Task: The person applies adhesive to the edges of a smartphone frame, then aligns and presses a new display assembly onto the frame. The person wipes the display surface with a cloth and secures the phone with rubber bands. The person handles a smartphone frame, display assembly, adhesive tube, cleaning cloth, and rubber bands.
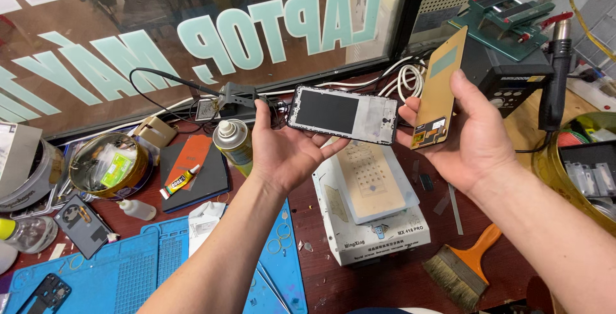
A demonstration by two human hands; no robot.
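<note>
The left hand (285,150), palm up, holds a black rectangular phone frame with a dark inner panel (343,114) at its left end, fingers closed on it. The right hand (471,137) grips a thin gold-coloured display panel (439,89) (upright, tilted slightly). Both are held above a white heating machine with a beige pad (372,208) on the dark red counter (385,282), beside a blue work mat (128,269).
</note>
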